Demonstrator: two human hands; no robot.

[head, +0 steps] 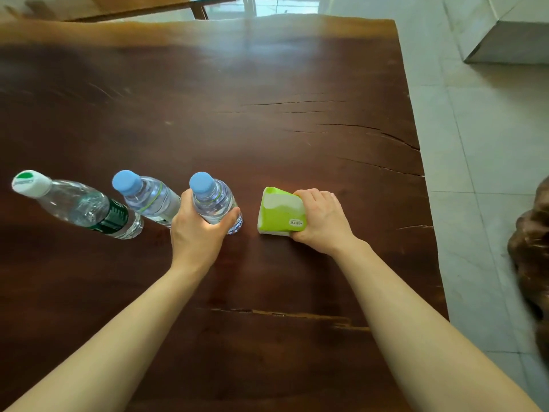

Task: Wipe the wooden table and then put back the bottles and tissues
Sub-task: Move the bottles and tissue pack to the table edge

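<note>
Three clear water bottles stand in a row on the dark wooden table (pixel 237 99). The left one (pixel 80 205) has a white and green cap and a dark green label. The middle bottle (pixel 148 197) has a blue cap. My left hand (pixel 197 230) is wrapped around the right blue-capped bottle (pixel 212 197), which stands on the table. To its right a green and white tissue pack (pixel 280 211) rests on the table, with my right hand (pixel 322 221) gripping its right side.
The table's right edge (pixel 427 203) runs beside a pale tiled floor (pixel 481 144). Cracks mark the wood near that edge. A brown lumpy object (pixel 531 248) sits on the floor at far right, and a grey block (pixel 511 40) at upper right.
</note>
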